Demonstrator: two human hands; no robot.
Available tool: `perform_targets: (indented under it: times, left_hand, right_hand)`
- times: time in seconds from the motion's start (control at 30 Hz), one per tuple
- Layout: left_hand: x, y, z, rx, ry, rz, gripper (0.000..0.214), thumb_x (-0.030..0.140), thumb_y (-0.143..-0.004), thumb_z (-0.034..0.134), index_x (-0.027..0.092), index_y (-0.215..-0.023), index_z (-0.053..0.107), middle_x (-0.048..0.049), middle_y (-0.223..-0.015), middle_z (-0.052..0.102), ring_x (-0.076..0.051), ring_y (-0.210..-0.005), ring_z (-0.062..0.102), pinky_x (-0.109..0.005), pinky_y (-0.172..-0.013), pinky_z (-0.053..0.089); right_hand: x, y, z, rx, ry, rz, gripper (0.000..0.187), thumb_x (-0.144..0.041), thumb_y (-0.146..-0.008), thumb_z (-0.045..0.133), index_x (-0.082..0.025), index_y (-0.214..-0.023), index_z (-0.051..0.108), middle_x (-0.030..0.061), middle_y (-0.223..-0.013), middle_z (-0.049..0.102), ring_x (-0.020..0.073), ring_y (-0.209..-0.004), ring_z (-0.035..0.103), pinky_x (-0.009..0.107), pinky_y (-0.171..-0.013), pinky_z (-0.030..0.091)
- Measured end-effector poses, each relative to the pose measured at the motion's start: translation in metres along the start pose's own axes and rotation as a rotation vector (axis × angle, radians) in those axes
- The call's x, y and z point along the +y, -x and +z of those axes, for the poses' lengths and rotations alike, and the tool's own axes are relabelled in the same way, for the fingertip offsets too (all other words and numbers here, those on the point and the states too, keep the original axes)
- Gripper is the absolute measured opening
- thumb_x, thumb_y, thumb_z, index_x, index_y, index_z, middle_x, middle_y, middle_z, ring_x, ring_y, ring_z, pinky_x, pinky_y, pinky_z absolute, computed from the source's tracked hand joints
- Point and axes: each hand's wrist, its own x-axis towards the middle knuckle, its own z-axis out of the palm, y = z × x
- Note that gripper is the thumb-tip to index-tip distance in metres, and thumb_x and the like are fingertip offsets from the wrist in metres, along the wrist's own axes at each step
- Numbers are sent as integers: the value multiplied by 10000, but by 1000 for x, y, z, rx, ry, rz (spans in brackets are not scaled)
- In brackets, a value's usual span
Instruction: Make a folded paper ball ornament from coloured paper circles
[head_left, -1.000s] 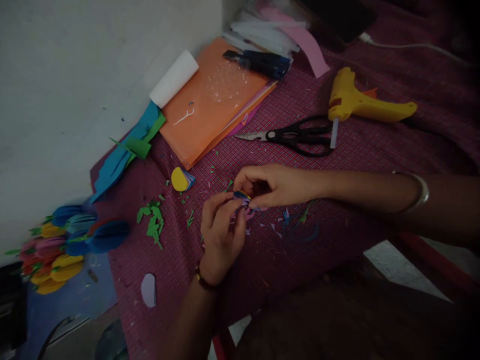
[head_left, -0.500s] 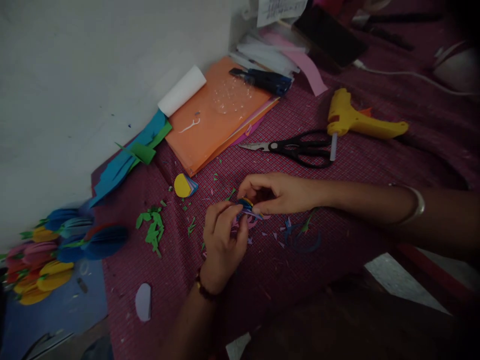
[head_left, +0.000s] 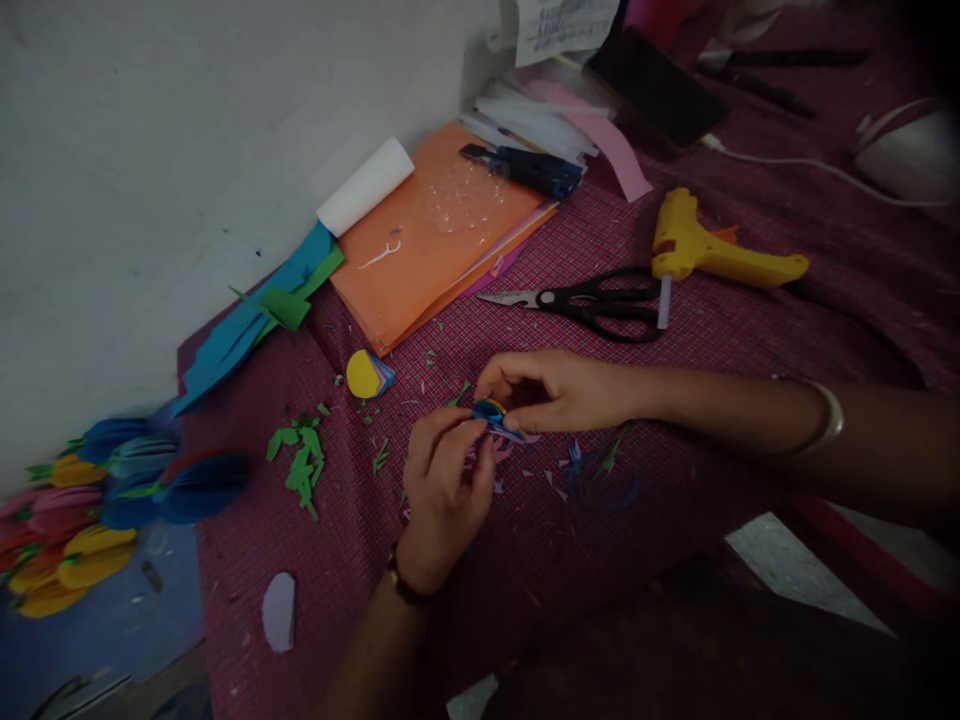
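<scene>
Between my two hands is a small stack of folded paper pieces [head_left: 490, 411], with blue, yellow and lilac layers showing. My left hand [head_left: 450, 470] pinches its near left side with thumb and fingers. From the right, my right hand [head_left: 559, 393] grips the other edge, its fingers curled over. Part of the stack is hidden by the fingers. Pink and lilac paper scraps [head_left: 510, 450] lie on the cloth just beneath. A yellow-topped stack of paper circles [head_left: 365, 375] rests to the left, and a lilac folded half-circle [head_left: 279, 612] lies nearer the front.
Black-handled scissors [head_left: 577, 300] and a yellow glue gun [head_left: 697, 245] lie beyond my right hand. Orange sheets [head_left: 427, 240] carry a blue cutter [head_left: 529, 168]. Green paper pieces [head_left: 301, 455] and finished paper balls [head_left: 180, 485] are at left. A white cable [head_left: 810, 180] crosses the back right.
The view shifts slightly. My fingers have tilted the paper stack a little, so more of its blue layers show. Both hands keep their hold.
</scene>
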Motion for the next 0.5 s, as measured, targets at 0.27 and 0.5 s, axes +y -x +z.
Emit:
perform_targets:
  times: [0.27,0.5]
  left_hand:
    - [-2,2,0,-3,-21,8,219,82,-785,637,191,-957,556,-64,-990,610,-180,-918,600,-355,-813,534]
    - [3,2,-1,-12,-97,44,173,110,-804,641,194,-944,584,-57,-959,590,-167,-887,581,-310,-787,525]
  right_hand:
    - [0,0,0,12,53,-21,183,-183,-841,562,-149,-1012,506,-11,-805,574,84,-661,505,212,-573,397]
    - [-9,3,4,169,493,-76,250,-92,-749,554,-157,-991,562,-22,-749,567,91,-641,495,215,-594,369]
